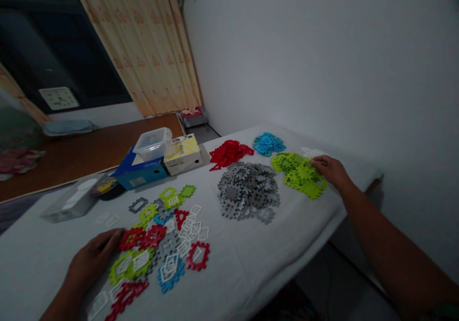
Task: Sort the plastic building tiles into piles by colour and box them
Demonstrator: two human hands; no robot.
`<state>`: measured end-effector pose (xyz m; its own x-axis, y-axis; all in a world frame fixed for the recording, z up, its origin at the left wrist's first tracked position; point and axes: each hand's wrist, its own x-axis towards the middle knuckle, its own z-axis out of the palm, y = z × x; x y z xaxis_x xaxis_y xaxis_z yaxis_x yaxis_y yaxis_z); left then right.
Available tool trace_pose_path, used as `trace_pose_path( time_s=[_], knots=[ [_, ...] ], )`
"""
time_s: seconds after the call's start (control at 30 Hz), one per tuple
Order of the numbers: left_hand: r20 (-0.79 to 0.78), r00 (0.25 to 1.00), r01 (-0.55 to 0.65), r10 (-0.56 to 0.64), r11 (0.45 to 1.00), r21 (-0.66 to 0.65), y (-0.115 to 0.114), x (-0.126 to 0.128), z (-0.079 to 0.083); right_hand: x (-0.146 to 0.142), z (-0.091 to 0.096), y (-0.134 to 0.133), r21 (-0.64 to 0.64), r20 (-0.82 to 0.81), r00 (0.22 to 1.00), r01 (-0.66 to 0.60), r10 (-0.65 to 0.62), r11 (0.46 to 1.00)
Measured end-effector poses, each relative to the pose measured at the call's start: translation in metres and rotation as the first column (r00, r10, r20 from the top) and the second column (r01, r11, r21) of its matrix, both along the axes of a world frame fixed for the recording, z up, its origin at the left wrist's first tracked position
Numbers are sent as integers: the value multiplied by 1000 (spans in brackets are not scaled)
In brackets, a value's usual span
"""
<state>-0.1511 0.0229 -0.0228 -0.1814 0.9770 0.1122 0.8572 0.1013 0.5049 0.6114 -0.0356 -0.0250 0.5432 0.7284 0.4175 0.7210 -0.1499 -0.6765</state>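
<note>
My left hand point(93, 254) is low at the left, fingers drawn together, with thumb and fingertips at the edge of a red interlocking plastic tile point(131, 238). Around it lie mixed tiles: lime green point(120, 269), blue point(168, 285) and grey, with small white lattice window pieces point(195, 228) scattered among them. My right hand point(329, 166) reaches to the far right, fingertips pinched beside a lime green tile pile point(303, 173). Some white pieces point(309, 152) lie just beyond those fingertips. Whatever the pinch holds is hard to make out.
Sorted piles of grey point(247, 192), red point(230, 153) and blue tiles point(268, 143) stand mid-table on a white cloth. Behind are a blue box point(143, 175), a yellow-white box point(184, 156), a clear plastic tub point(153, 144) and a roll of tape point(107, 188). A wall borders the right.
</note>
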Motion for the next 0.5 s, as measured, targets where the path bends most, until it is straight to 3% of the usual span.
trace_pose_path(
  time_s=[0.23,0.43,0.5],
  knots=[
    [-30,1000,10,-10,1000,10,-1,2,1,3,-9,-3,-48,53,998,25,-22,999],
    [-92,993,69,-69,998,-10,1,-2,-2,-15,4,2,150,39,998,44,-51,988],
    [-100,992,79,-80,997,-9,1,-3,-3,-16,7,0,243,29,991,122,-133,962]
  ],
)
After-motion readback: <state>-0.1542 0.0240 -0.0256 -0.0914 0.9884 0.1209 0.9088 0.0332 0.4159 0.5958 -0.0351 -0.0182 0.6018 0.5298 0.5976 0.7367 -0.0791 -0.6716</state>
